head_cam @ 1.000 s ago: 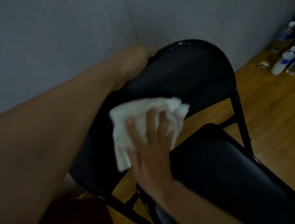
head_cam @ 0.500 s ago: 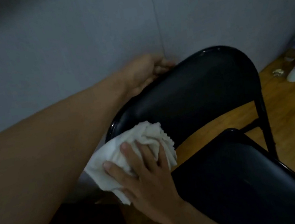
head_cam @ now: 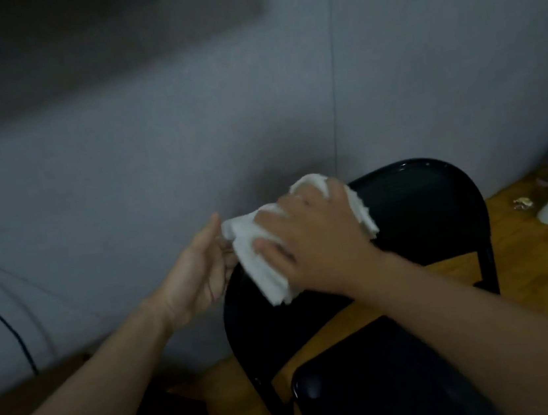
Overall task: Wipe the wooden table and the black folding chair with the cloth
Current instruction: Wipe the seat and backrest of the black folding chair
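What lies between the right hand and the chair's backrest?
The white cloth, gripped by the right hand over the top edge of the backrest, in the head view.

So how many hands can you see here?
2. The right hand holds the white cloth on the backrest rim of the black chair. The left hand is just left of it, by the cloth's edge. No others show.

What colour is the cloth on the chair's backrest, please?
The cloth is white; the head view shows it.
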Demonstrator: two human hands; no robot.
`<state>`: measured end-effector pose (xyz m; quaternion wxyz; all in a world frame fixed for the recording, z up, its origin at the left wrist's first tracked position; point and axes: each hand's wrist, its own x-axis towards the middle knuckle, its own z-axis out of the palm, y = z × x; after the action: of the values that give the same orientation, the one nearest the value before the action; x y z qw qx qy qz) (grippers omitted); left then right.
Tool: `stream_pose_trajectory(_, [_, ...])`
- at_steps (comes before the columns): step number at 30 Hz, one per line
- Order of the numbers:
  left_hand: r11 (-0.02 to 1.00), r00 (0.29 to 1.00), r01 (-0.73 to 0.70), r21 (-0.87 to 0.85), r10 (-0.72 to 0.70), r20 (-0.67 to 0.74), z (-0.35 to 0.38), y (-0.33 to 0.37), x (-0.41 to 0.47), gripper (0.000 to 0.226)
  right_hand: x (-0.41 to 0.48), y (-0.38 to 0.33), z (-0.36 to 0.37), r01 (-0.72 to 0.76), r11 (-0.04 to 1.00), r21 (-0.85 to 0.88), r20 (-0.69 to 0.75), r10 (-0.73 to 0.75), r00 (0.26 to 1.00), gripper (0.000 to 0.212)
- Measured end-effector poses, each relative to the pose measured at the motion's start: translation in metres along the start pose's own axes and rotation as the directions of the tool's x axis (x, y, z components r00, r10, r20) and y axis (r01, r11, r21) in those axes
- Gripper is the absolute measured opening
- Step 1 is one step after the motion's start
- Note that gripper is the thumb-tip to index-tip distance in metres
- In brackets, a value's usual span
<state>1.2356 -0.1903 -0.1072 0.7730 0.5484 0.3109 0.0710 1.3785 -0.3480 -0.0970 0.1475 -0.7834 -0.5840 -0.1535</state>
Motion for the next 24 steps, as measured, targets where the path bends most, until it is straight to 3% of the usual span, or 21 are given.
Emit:
stream_pose_trajectory(2, [0.969, 0.989, -0.146, 0.200, 0.141, 0.038, 0.010, -0.011, -0.008, 0.067, 0.006, 0.031, -0.009, -0.084, 0.994, -0.066, 0.053, 0.088, 0.995, 0.047])
stream_pose_trajectory(4, [0.848, 0.942, -0.305, 0.433, 0.336, 0.005, 0.021, -0.027, -0.016, 0.054, 0.001, 0.064, -0.013, -0.115, 0.986, -0.121, 0.048, 0.121, 0.991, 0.050])
stream_pose_trajectory(6, [0.755, 0.889, -0.392, 0.526, 0.458, 0.006, 0.024, -0.038, -0.020, 0.033, -0.013, 0.101, -0.015, -0.171, 0.980, -0.099, 0.028, 0.174, 0.984, 0.050])
stream_pose_trajectory(10, [0.707, 0.880, -0.369, 0.604, 0.475, -0.018, 0.031, -0.041, -0.019, 0.031, -0.035, 0.164, -0.016, -0.367, 0.920, 0.139, -0.030, 0.374, 0.927, 0.063])
stream_pose_trajectory(13, [0.690, 0.875, -0.374, 0.620, 0.484, -0.011, 0.033, -0.040, -0.016, 0.027, -0.041, 0.194, -0.014, -0.507, 0.787, 0.352, 0.041, 0.528, 0.848, 0.056])
stream_pose_trajectory(15, [0.670, 0.879, -0.352, 0.653, 0.477, -0.016, 0.032, -0.040, -0.015, 0.025, -0.042, 0.201, -0.017, -0.551, 0.743, 0.380, 0.084, 0.565, 0.821, 0.050])
stream_pose_trajectory(19, [0.632, 0.897, -0.285, 0.721, 0.442, -0.033, 0.028, -0.039, -0.013, 0.035, -0.022, 0.174, -0.028, -0.541, 0.798, 0.268, 0.149, 0.520, 0.841, 0.065])
stream_pose_trajectory(22, [0.630, 0.899, -0.284, 0.722, 0.437, -0.028, 0.029, -0.038, -0.016, 0.037, 0.000, 0.121, -0.024, -0.352, 0.935, 0.044, 0.115, 0.345, 0.932, 0.059])
stream_pose_trajectory(24, [0.625, 0.895, -0.274, 0.731, 0.443, -0.044, 0.030, -0.038, -0.017, 0.041, 0.010, 0.079, -0.015, -0.212, 0.977, -0.009, 0.086, 0.212, 0.974, 0.049])
